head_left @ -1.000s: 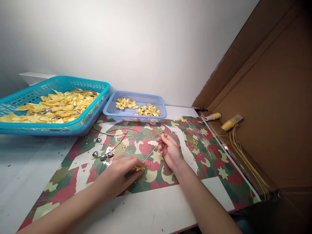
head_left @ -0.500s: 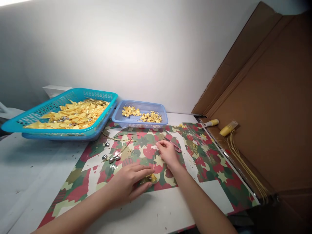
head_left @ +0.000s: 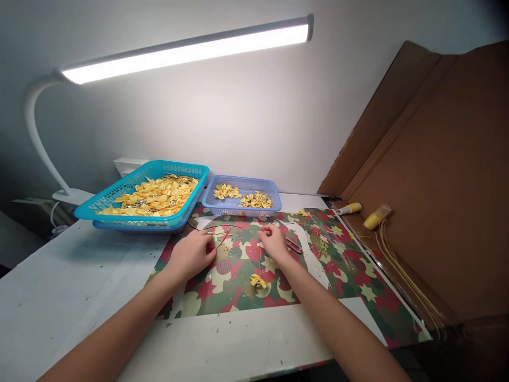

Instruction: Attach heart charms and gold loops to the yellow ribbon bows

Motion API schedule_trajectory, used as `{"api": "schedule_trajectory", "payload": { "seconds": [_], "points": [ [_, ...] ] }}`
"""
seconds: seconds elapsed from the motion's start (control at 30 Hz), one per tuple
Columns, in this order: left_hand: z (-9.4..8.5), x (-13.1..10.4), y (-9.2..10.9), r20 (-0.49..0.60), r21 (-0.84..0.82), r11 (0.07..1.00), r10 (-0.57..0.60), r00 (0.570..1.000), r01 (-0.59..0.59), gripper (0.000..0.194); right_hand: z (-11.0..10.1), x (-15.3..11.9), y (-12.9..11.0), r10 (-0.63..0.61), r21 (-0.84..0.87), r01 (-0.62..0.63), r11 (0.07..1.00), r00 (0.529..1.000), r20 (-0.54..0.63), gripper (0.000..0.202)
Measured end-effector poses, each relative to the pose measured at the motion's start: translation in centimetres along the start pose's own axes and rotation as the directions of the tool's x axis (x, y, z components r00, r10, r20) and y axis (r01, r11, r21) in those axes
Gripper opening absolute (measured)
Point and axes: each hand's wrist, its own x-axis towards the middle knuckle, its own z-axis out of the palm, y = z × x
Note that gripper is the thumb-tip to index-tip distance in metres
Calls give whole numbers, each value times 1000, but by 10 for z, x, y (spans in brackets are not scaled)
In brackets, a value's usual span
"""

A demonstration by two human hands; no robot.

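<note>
My right hand (head_left: 274, 244) pinches the upper end of a thin gold cord (head_left: 260, 259). The cord runs down to a yellow ribbon bow (head_left: 259, 281) with a small silvery piece on it, lying on the patterned sheet. To the left, my left hand (head_left: 193, 253) is closed, its fingers curled down at the sheet beside loose gold cords (head_left: 223, 240). Whatever lies under those fingers is hidden. A pink-handled tool (head_left: 294, 245), probably a thread snipper, rests just right of my right wrist.
A turquoise basket (head_left: 89, 210) heaped with yellow bows stands back left. Beside it, a blue basket (head_left: 241, 181) holds two clusters of bows. An LED lamp (head_left: 191, 50) hangs above. Yellow-wrapped tubes (head_left: 377, 217) and gold cords (head_left: 405, 281) lie by the cardboard (head_left: 433, 175) at right.
The view has tilted up, bringing the lamp in. My left hand has left the bow and moved left to where silver hearts lay, now covered. My right hand still pinches the cord.
</note>
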Motion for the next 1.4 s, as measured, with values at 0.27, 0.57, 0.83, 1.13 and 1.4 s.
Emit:
{"api": "schedule_trajectory", "payload": {
  "seconds": [0.27, 0.57, 0.83, 1.13, 1.4],
  "points": [
    [-9, 4, -1, -130, -248, 966, 42, 991, -74, 21, 4, -21, -38, -471, -240, 507, 828, 861, 193, 25],
    [-8, 1, 13, -98, -609, 772, 154, 983, -182, 33, -2, -26, -61, -600, -674, 709, 207, 637, 485, 23],
    [-6, -6, 19, -302, -298, 863, 319, 898, -407, 28, -15, -49, -61, -492, -738, 630, 243, 735, 466, 21],
    [12, -17, 33, -290, -230, 935, 198, 936, -269, 28, -13, -68, -51, -328, -835, 443, 326, 881, 340, 18],
    [20, -34, 57, -181, -513, 846, 57, 982, -143, 24, -25, -81, -38, -241, -868, 279, 411, 951, 192, 25]
  ]
}}
